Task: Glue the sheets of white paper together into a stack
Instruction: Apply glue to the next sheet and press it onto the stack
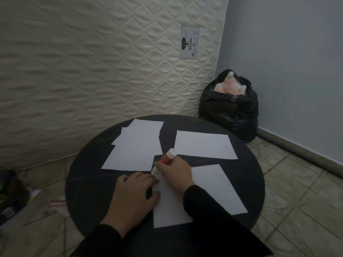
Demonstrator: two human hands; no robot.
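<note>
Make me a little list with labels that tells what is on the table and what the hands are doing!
table: round black table
near sheet: white paper in front of the person
far right sheet: single white sheet
far left pile: overlapping white sheets
glue stick: red and white glue stick, tip down on the near sheet's corner
right hand: right hand grips the glue stick
left hand: left hand presses on the near sheet's left edge
behind the table: black bag, quilted mattress

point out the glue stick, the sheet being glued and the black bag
glue stick [166,158]: head view, on its red barrel
sheet being glued [213,190]: head view, on its bare right half
black bag [230,115]: head view, on its front
</note>
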